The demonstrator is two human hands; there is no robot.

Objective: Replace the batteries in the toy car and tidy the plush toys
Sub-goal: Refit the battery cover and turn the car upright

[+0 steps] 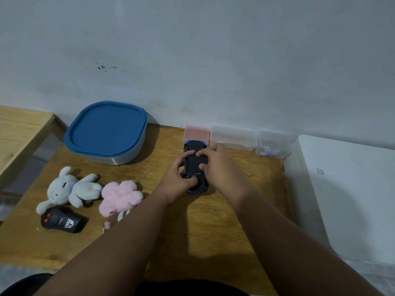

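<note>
A blue toy car [196,161] lies upside down on the wooden table [192,227], its black underside facing up. My left hand [179,178] grips its left side, thumb pressed on the near end. My right hand [215,165] holds the right side, fingers resting on the black underside. A grey-white plush rabbit [70,190] lies on the table's left part. A pink plush toy [120,197] lies just right of it. No batteries are visible.
A black remote control [62,222] sits near the rabbit. A grey container with a blue lid [106,131] stands at the back left. A pink box [196,133] and two clear plastic boxes [234,137] line the wall. A white surface [346,189] borders the table's right.
</note>
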